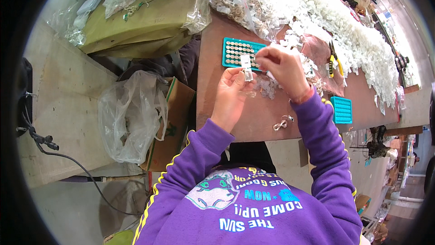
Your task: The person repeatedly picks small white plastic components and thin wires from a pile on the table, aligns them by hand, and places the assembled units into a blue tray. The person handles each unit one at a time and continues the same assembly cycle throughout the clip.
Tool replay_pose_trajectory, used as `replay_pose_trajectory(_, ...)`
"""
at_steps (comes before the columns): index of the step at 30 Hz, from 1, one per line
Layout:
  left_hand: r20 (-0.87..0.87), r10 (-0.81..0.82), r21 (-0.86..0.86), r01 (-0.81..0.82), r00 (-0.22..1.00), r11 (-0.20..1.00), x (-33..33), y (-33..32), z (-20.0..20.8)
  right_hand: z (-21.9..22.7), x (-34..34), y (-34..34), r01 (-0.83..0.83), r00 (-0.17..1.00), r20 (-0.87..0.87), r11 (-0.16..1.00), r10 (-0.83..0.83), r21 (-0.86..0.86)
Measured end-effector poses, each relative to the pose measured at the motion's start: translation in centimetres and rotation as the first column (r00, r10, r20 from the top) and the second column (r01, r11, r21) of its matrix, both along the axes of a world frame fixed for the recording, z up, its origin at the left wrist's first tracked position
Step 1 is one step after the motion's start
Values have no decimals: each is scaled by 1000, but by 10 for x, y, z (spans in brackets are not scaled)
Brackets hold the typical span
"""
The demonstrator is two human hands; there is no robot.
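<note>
My left hand (230, 92) is closed on a small clear-and-white plastic case (247, 74), held upright between thumb and fingers above the table. Just to its right, my right hand (285, 67) has thumb and fingertips pinched together; whatever they may hold is too small to make out. Behind both hands lies a teal tray (224, 55) with rows of round silvery discs, partly covered by the case and my right fingers. A few clear plastic bits (268, 90) lie on the brown tabletop (213, 104) under my hands.
A large heap of small white pieces (326, 18) covers the table's far right. Yellow-handled pliers (334, 61) rest on a pinkish cloth (317, 45). Another teal tray (342, 110) sits at the right edge. A short cable (282, 123) lies near the front edge; a plastic bag (131, 118) hangs left.
</note>
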State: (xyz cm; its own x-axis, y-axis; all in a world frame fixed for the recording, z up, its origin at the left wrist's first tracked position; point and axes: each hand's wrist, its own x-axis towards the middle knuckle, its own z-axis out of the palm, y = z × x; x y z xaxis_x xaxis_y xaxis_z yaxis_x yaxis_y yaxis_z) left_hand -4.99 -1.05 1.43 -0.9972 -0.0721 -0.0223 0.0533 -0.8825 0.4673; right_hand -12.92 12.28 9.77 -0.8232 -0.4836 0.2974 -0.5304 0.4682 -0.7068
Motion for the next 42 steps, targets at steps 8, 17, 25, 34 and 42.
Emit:
replay_pose_trajectory(8, -30, -30, -62, 28, 999, 998, 2, 3, 2, -6, 43, -6, 8, 903, -428, 996, 31, 88)
replay_pose_trajectory(17, -22, -76, -67, 75, 997, 995, 2, 2, 5, 7, 45, 5, -61, 938, -329, 986, 110, 156)
replay_pose_trajectory(25, -43, -105, -61, 102, 994, 993, 3, 2, 6, 10, 43, 2, -22, 969, -248, 1000, 22, 3)
replay_pose_trajectory(34, 26, -38, 153, 34, 999, 988, 1, 1, -3, -16, 53, -3, -23, 772, -624, 987, 119, 160)
replay_pose_trajectory(42, 27, -33, 92, 31, 999, 995, 0, -2, -3, -38, -35, 14, 260, 909, -402, 905, -112, 335)
